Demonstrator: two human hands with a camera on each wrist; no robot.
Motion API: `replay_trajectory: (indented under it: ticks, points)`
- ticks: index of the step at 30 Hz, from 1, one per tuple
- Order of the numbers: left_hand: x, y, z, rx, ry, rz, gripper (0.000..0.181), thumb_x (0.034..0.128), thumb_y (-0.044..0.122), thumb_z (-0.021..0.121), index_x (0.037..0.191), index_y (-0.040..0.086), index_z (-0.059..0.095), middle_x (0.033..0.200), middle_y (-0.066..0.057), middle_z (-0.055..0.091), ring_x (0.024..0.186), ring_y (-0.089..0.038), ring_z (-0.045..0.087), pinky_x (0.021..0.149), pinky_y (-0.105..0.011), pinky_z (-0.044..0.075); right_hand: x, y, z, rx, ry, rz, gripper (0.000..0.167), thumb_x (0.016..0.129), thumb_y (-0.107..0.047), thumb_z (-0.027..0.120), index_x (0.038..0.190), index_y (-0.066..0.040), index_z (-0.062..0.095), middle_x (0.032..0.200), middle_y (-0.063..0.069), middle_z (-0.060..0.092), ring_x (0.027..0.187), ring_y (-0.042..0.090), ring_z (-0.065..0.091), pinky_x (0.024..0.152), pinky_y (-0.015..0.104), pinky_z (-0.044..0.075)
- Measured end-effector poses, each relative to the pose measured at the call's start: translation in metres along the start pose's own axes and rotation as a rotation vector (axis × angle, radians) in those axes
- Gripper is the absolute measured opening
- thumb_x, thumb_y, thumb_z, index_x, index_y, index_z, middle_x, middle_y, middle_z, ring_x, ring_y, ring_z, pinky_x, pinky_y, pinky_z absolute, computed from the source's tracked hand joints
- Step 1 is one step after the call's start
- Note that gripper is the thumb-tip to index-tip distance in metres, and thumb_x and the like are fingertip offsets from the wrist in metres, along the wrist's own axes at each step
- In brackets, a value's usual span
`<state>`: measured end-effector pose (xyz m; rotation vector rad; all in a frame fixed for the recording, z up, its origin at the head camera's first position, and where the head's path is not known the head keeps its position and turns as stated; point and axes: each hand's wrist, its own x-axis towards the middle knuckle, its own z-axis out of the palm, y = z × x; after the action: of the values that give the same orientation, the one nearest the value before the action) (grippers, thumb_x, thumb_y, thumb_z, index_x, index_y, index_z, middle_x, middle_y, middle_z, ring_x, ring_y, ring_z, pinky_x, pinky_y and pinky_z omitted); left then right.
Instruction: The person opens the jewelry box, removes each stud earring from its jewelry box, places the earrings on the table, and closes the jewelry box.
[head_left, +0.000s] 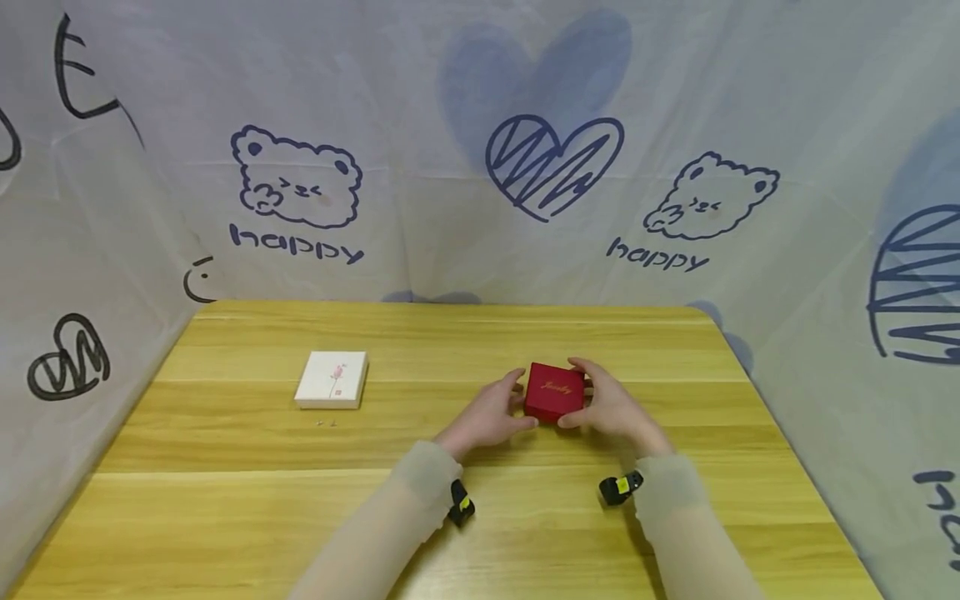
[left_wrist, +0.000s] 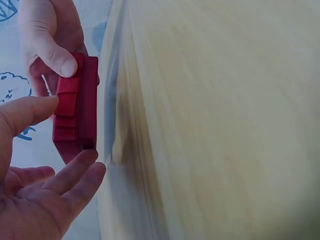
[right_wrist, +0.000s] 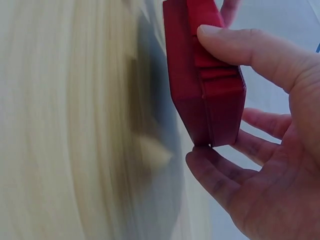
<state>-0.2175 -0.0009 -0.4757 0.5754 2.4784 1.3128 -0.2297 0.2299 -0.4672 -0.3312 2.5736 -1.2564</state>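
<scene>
A red jewelry box (head_left: 556, 389) with gold lettering on its lid sits between the two hands, right of the table's middle. On its near side is a ribbed red bow (left_wrist: 67, 104). My left hand (head_left: 491, 414) holds the box's left side, thumb at the bow and fingertips by the side corner. From the right, my right hand (head_left: 611, 406) grips it, thumb pressed on the bow's ribbon (right_wrist: 215, 72) and fingers round the side and back. The lid looks closed, with a seam running along the side. Whether the box touches the table, I cannot tell.
A white box (head_left: 332, 380) with a pink flower print stands at the left on the wooden table (head_left: 247, 517). Two tiny shiny pieces (head_left: 326, 423) lie just in front of it. Printed cloth (head_left: 420, 100) hangs behind the table and along both sides.
</scene>
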Motion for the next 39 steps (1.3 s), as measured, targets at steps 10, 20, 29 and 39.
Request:
replay_trajectory:
  ticks: [10, 20, 29, 39]
  points:
    - [-0.004, -0.003, -0.007, -0.045, 0.019, -0.008, 0.086, 0.0824, 0.01, 0.08, 0.151, -0.002, 0.029, 0.123, -0.015, 0.056, 0.096, -0.02, 0.063, 0.083, -0.033, 0.052, -0.004, -0.012, 0.013, -0.007, -0.03, -0.039, 0.097, 0.072, -0.014, 0.088, 0.151, -0.003, 0.031, 0.137, 0.017, 0.049, 0.12, 0.035, 0.051, 0.096, 0.048, 0.047]
    - [-0.017, -0.01, -0.021, -0.047, -0.003, -0.038, 0.097, 0.0752, 0.009, 0.086, 0.151, -0.004, 0.027, 0.111, -0.011, 0.057, 0.085, -0.016, 0.062, 0.078, -0.032, 0.054, -0.009, -0.023, 0.029, -0.027, -0.055, -0.086, 0.095, 0.071, -0.015, 0.089, 0.15, -0.007, 0.035, 0.134, 0.013, 0.051, 0.115, 0.031, 0.053, 0.092, 0.044, 0.049]
    - [-0.034, -0.018, -0.034, -0.008, -0.017, -0.051, 0.102, 0.0724, 0.013, 0.088, 0.151, -0.005, 0.026, 0.105, -0.009, 0.057, 0.082, -0.015, 0.06, 0.077, -0.032, 0.053, -0.01, -0.038, 0.045, -0.08, -0.064, -0.147, 0.094, 0.07, -0.016, 0.09, 0.148, -0.007, 0.038, 0.132, 0.01, 0.052, 0.113, 0.026, 0.052, 0.095, 0.046, 0.047]
    - [-0.054, -0.027, -0.051, 0.01, -0.038, -0.038, 0.102, 0.0707, 0.014, 0.09, 0.149, -0.006, 0.028, 0.102, -0.009, 0.057, 0.08, -0.015, 0.062, 0.073, -0.032, 0.054, -0.011, -0.05, 0.065, -0.064, -0.092, -0.2, 0.095, 0.069, -0.018, 0.09, 0.148, -0.007, 0.038, 0.134, 0.008, 0.052, 0.111, 0.023, 0.054, 0.094, 0.044, 0.046]
